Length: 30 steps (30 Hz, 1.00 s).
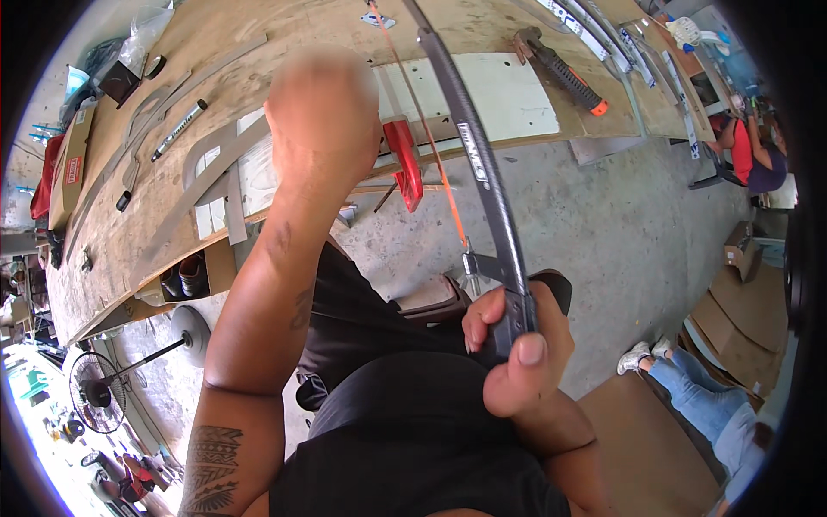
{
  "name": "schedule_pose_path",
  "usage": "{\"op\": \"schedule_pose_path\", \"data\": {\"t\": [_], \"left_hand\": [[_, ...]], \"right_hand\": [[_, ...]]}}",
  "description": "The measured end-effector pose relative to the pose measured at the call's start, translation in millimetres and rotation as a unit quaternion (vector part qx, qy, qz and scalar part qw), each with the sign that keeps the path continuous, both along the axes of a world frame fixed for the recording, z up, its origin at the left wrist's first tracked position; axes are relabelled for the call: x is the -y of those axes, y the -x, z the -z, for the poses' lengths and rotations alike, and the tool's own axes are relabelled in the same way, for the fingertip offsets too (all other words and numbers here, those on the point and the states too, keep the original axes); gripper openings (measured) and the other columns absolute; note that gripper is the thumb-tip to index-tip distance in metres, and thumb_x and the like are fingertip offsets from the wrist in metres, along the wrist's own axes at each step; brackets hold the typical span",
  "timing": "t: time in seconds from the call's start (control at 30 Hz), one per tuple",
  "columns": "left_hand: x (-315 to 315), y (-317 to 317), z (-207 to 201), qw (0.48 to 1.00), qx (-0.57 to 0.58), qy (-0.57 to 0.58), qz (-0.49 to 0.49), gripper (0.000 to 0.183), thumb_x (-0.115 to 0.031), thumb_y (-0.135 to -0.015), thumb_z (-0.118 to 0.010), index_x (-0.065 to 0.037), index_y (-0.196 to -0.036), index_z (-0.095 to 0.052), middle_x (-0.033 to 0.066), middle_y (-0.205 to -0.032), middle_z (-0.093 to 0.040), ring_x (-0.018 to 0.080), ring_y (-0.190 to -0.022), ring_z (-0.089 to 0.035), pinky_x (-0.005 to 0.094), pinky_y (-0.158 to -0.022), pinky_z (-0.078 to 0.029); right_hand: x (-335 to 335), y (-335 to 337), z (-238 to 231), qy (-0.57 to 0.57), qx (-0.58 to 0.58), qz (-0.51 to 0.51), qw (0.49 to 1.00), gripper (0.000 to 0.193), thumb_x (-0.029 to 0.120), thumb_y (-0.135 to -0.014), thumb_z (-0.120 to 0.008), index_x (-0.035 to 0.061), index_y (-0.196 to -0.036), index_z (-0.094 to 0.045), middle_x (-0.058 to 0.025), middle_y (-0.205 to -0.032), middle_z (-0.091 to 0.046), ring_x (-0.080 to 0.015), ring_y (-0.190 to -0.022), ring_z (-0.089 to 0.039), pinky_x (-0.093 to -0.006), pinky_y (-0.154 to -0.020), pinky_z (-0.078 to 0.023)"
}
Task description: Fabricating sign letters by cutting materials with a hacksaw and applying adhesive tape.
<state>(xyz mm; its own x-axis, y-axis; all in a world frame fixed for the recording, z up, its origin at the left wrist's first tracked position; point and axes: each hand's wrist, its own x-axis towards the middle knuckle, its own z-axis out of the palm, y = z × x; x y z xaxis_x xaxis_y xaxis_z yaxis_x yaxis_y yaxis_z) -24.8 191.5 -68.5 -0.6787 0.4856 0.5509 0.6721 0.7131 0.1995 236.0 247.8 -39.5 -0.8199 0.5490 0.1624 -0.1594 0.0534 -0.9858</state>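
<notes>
A black-framed hacksaw [482,159] slants across the view, its thin orange blade [435,146] running alongside the frame. My right hand [530,353] is closed around its black handle, near my body. My left hand [323,112] rests over the workbench edge, above a white panel [508,95] and a long grey metal strip [207,181]. Its knuckle end is smeared and its fingers are hidden, so what it grips cannot be made out. Just right of it, a red clamp [401,164] sits at the bench edge, close to the blade.
On the wooden workbench [233,95] lie a hammer [556,69] with an orange-tipped handle, a marker [179,129] and curved metal strips. A pedestal fan [99,392] stands lower left. At the right are a person's jeans-clad legs [698,392], cardboard, and another person [749,151] farther off.
</notes>
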Motion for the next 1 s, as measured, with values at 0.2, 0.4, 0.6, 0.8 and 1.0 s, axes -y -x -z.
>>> {"op": "schedule_pose_path", "data": {"t": [0.2,0.4,0.6,0.8,1.0], "left_hand": [[0,0,0,1.0,-0.017,-0.001,0.002,0.019,-0.016,-0.092,-0.061,-0.009,-0.108,-0.068,0.0132,-0.116,-0.062,0.0352,-0.112,-0.057,0.0482,-0.098,-0.042],[0,0,-3,1.0,-0.017,-0.011,0.01,0.017,-0.013,-0.088,-0.065,-0.008,-0.104,-0.068,0.0115,-0.112,-0.061,0.0339,-0.108,-0.057,0.0471,-0.095,-0.043],[-2,-1,-8,1.0,0.002,-0.003,0.009,0.017,-0.01,-0.086,-0.067,-0.008,-0.103,-0.067,0.0096,-0.111,-0.06,0.0329,-0.106,-0.056,0.0465,-0.092,-0.042],[-2,-1,-11,1.0,0.018,-0.001,0.009,0.018,-0.008,-0.085,-0.067,-0.007,-0.103,-0.066,0.0096,-0.111,-0.059,0.0324,-0.105,-0.056,0.0453,-0.091,-0.042],[-1,-2,-16,0.999,0.042,-0.001,-0.001,0.018,-0.009,-0.089,-0.063,-0.006,-0.107,-0.065,0.0105,-0.112,-0.06,0.0318,-0.107,-0.056,0.0438,-0.096,-0.04]], "right_hand": [[-11,1,-3,0.021,-0.028,-0.031,0.999,0.049,0.043,-0.098,-0.057,-0.0063,-0.101,-0.053,-0.0144,-0.075,-0.063,-0.0138,-0.059,-0.057,-0.0271,-0.054,-0.048],[-11,1,-7,0.07,-0.001,-0.028,0.997,0.06,0.05,-0.094,-0.064,-0.008,-0.104,-0.054,-0.0167,-0.079,-0.063,-0.0176,-0.063,-0.061,-0.0302,-0.059,-0.052],[-11,6,-4,0.087,-0.003,-0.016,0.996,0.061,0.049,-0.092,-0.069,-0.0079,-0.106,-0.054,-0.0176,-0.082,-0.063,-0.0192,-0.065,-0.062,-0.0311,-0.058,-0.052],[-29,14,0,0.1,-0.011,-0.133,0.986,0.058,0.048,-0.088,-0.072,-0.0038,-0.106,-0.052,-0.0157,-0.084,-0.059,-0.0203,-0.067,-0.06,-0.0331,-0.059,-0.051],[-25,12,5,0.131,-0.035,-0.138,0.981,0.064,0.056,-0.089,-0.071,0.0006,-0.112,-0.051,-0.0149,-0.09,-0.057,-0.0213,-0.071,-0.058,-0.0346,-0.058,-0.049]]}}
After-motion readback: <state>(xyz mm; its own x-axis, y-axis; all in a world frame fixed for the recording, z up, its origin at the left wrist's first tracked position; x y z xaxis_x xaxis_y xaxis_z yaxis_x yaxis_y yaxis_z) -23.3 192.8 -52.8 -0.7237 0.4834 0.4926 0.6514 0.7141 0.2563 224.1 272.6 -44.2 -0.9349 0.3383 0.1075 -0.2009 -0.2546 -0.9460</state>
